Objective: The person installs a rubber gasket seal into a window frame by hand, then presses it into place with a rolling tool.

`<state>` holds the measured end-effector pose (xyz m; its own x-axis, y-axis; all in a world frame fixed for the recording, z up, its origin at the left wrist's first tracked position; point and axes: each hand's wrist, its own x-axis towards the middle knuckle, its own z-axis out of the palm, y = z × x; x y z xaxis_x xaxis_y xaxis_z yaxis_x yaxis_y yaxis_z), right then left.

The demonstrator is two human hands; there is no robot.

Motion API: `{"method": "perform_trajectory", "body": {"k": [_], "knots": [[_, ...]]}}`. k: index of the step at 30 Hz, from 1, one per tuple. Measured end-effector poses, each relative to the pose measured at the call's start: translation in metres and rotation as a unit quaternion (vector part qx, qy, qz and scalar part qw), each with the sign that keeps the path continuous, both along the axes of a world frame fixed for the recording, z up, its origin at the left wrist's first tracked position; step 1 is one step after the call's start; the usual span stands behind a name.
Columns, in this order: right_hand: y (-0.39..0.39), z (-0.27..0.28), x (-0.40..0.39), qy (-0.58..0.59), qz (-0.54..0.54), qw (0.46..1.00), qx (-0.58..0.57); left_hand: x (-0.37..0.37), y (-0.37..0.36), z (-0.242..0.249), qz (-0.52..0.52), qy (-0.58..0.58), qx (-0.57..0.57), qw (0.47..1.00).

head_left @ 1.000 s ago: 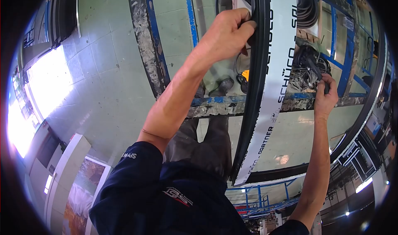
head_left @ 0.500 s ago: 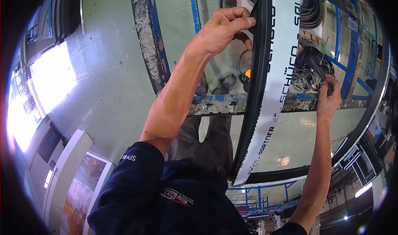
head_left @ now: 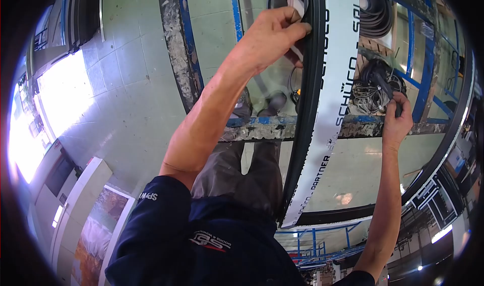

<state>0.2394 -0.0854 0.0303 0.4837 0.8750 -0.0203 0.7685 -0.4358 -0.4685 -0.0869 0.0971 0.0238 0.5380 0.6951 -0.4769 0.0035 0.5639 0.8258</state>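
My left hand (head_left: 277,41) is closed in a pinch on a thin black rubber seal (head_left: 306,1), at the left edge of a long black frame profile (head_left: 313,54). White protective film (head_left: 335,99) with black lettering covers the face of that profile. To its right, my right hand (head_left: 397,122) is closed around a dark, long-handled tool (head_left: 384,81); its exact kind is hard to make out. That tool is seen over a heap of grey and black cables (head_left: 370,92) lower down.
Under the profile stands a blue metal trestle (head_left: 262,127) with worn, paint-spattered bars. A coil of black rubber strip (head_left: 378,16) lies at the top right. Another profile of the frame (head_left: 333,215) crosses near my body. A white panel (head_left: 80,205) stands at the lower left.
My left forearm has shifted slightly left and down, while its fingers stay at the profile's edge. My right hand, with the dark tool, has moved very slightly left.
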Motion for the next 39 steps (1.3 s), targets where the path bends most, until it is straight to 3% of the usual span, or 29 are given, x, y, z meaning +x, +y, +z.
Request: {"method": "perform_trajectory", "body": {"k": [2,6,9,12,15,21,27,30,33,39], "knots": [[0.001,-0.002,0.002,0.001,0.004,1.000,0.008,-0.005,-0.004,0.001,-0.011,0.015,0.011,1.000],[-0.002,-0.006,0.007,0.031,0.005,0.999,0.010,-0.010,0.000,-0.003,-0.113,0.094,0.137,0.980],[-0.001,-0.002,0.003,0.022,0.009,1.000,0.009,-0.011,0.004,0.003,-0.155,0.188,0.301,0.922],[-0.001,-0.005,0.005,0.029,0.016,0.999,0.020,-0.006,-0.012,-0.009,-0.053,0.099,0.190,0.975],[-0.002,-0.006,0.005,0.046,0.006,0.999,0.018,0.000,-0.023,-0.011,0.032,0.028,0.140,0.989],[-0.003,-0.005,0.006,0.045,0.011,0.999,0.028,0.002,-0.026,-0.010,0.050,0.051,0.115,0.991],[-0.004,-0.006,0.007,0.044,0.014,0.998,0.031,0.001,-0.023,-0.012,0.022,0.154,0.410,0.899],[-0.002,-0.005,0.004,0.032,0.016,0.999,0.031,-0.001,-0.020,-0.010,-0.003,0.157,0.405,0.901],[-0.002,-0.007,0.005,0.037,0.007,0.999,0.026,-0.002,-0.021,-0.002,0.002,0.174,0.309,0.935],[-0.001,-0.006,0.004,0.035,0.011,0.999,0.029,0.007,0.001,0.005,-0.018,0.264,0.381,0.886]]}}
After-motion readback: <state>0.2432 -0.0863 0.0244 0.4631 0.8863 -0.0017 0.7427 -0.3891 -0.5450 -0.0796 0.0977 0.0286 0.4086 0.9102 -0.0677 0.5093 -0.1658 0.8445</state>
